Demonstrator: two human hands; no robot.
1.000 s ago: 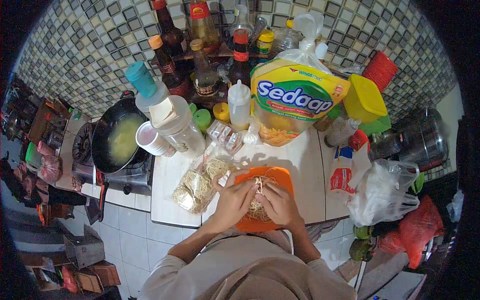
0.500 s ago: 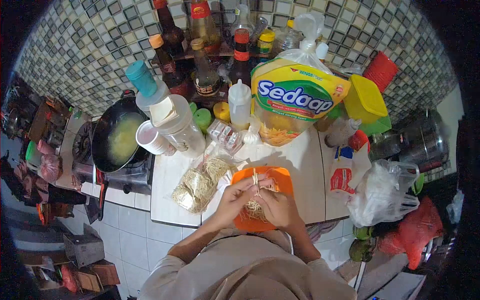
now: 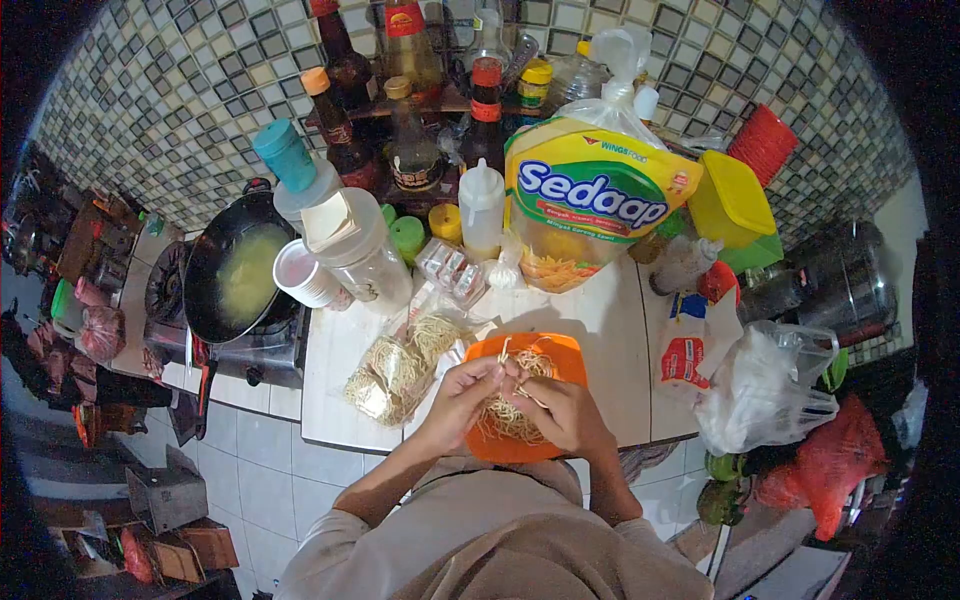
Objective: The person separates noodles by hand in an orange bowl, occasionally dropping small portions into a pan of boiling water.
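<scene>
Over an orange container (image 3: pixel 572 352) at the counter's front edge, my two hands meet with fingertips close together. My left hand (image 3: pixel 462 400) pinches thin pale dried noodles, whose ends stick up above the fingers. My right hand (image 3: pixel 565 412) is closed on noodle strands too, partly hiding them. Loose dried noodles (image 3: pixel 500 422) lie in the container below both hands. To the left, a clear plastic pack of dried noodle cakes (image 3: pixel 392 375) lies on the counter.
A black wok (image 3: pixel 205 290) with pale yellow oil sits on the stove at left. Jars, a squeeze bottle (image 3: pixel 482 205) and sauce bottles stand behind. A large Sedaap oil pouch (image 3: pixel 590 200) stands upright. White plastic bags (image 3: pixel 760 390) lie at right.
My hands have shifted slightly left and down, and the right hand has turned, so more noodles in the container show. The surrounding items have stayed put.
</scene>
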